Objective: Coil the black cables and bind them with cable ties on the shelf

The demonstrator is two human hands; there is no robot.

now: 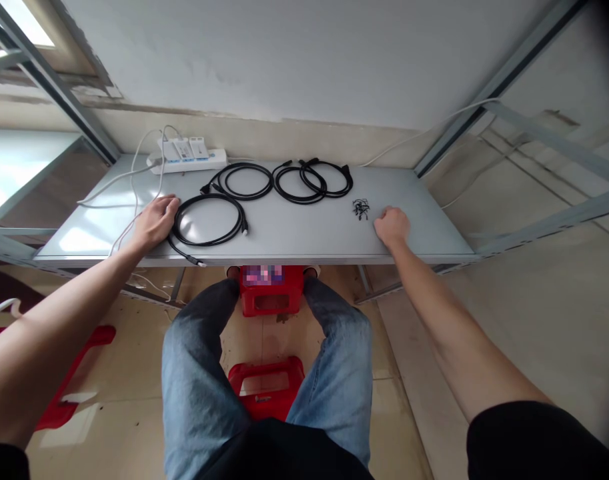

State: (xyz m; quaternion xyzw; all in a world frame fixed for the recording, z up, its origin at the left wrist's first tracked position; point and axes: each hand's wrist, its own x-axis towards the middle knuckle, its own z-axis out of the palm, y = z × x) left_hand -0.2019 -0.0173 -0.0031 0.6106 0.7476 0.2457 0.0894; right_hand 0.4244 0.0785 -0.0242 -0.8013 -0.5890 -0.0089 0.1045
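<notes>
My left hand (155, 220) rests on the grey table (294, 230), fingers curled at the left edge of a coiled black cable (208, 220); I cannot see whether it grips the cable. My right hand (392, 225) lies on the table as a loose fist with nothing visible in it, just right of a small heap of black twist ties (361, 208). Three more black cable coils lie behind: one (243, 181) at centre and two overlapping ones (311, 180) to its right.
A white power strip (187, 159) with plugged-in adapters and white leads sits at the back left by the wall. Metal frame bars rise at both sides. Below the table stand red plastic stools (270, 290), and my legs in jeans.
</notes>
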